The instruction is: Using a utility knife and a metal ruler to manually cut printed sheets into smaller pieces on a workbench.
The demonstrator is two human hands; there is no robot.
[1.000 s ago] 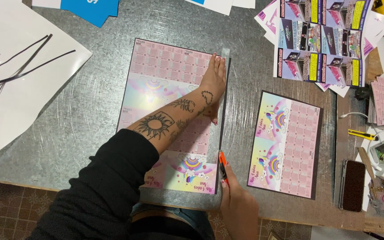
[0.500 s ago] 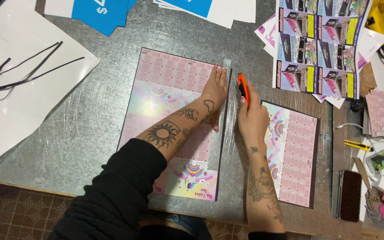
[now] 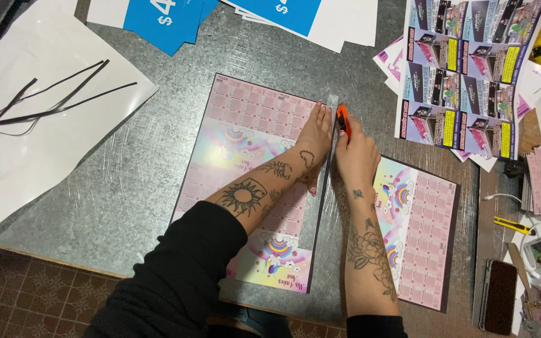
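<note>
Your left hand (image 3: 315, 139) lay flat on the ruler (image 3: 328, 156), your right hand (image 3: 356, 153) gripped the orange cutter (image 3: 343, 119) — a slipping ruler risked a crooked cut in the pink sheet (image 3: 245, 138) — or nicked fingertips.

Left hand (image 3: 316, 139) lies flat, palm down, fingers extended and together, forearm crossing diagonally. Right hand (image 3: 353, 150) sits just beside it, fingers curled closed, forearm running straight up from below.
</note>
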